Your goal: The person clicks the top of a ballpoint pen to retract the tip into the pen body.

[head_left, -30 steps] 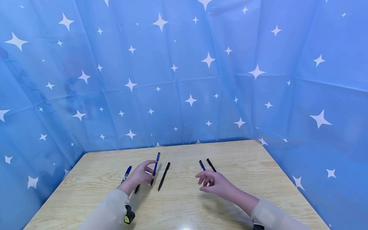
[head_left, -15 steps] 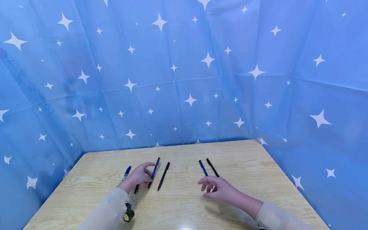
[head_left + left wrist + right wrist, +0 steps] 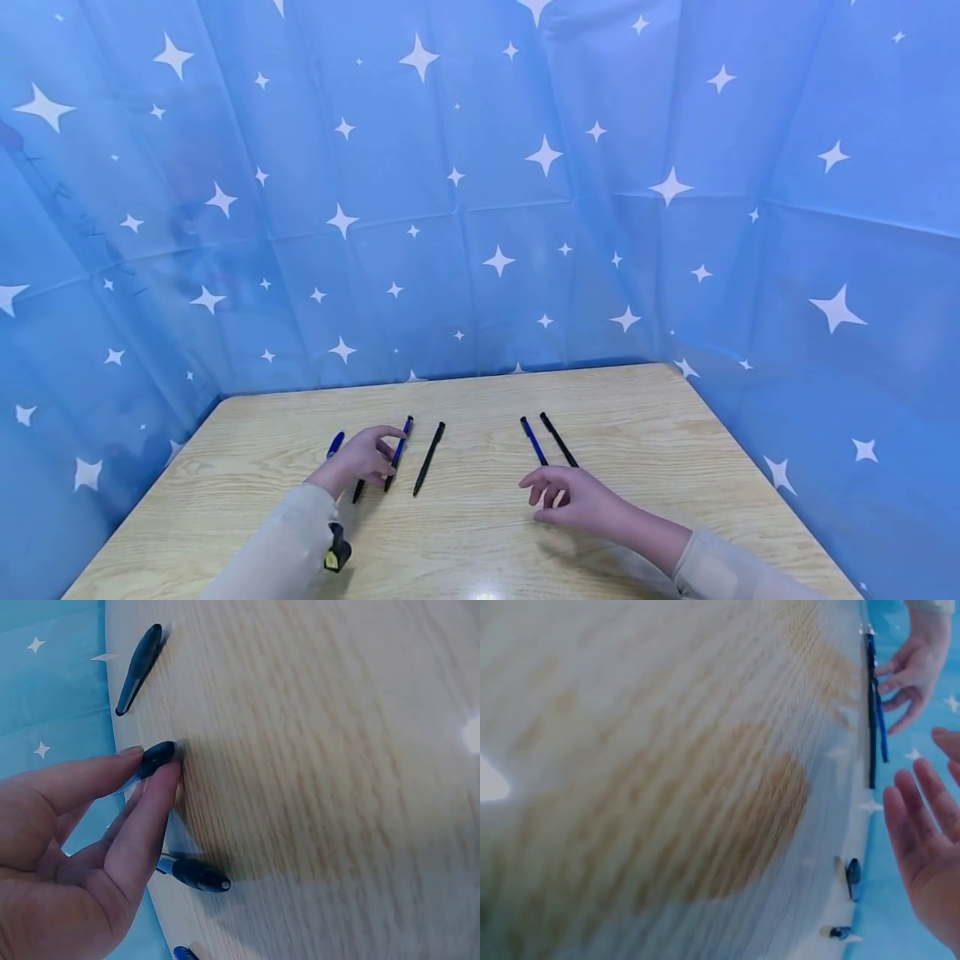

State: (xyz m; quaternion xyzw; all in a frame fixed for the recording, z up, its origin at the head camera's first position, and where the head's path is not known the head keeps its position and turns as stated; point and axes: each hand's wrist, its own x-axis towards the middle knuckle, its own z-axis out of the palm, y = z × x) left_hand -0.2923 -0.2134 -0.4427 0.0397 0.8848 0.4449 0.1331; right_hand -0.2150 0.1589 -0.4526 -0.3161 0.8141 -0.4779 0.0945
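Observation:
My left hand (image 3: 362,460) pinches a blue pen (image 3: 403,440) between thumb and finger, low over the table. In the left wrist view its dark end (image 3: 159,756) pokes out between the fingertips. A black pen (image 3: 429,458) lies to its right. Partly under the hand is a dark-tipped pen (image 3: 358,492), and a blue-capped pen (image 3: 334,444) shows beyond the wrist. Holding nothing, my right hand (image 3: 576,500) hovers with loosely bent fingers. Just beyond it lie another blue pen (image 3: 533,440) and another black pen (image 3: 558,438), their near ends close to the hand.
The wood-grain table (image 3: 480,542) has a blue curtain (image 3: 480,167) with white stars behind it and at both sides. A black and yellow device (image 3: 337,550) is on the left wrist.
The blue pen in my left hand has come down and towards me, nearer the table. My right hand has drawn back slightly to the right, uncovering more of the two pens there.

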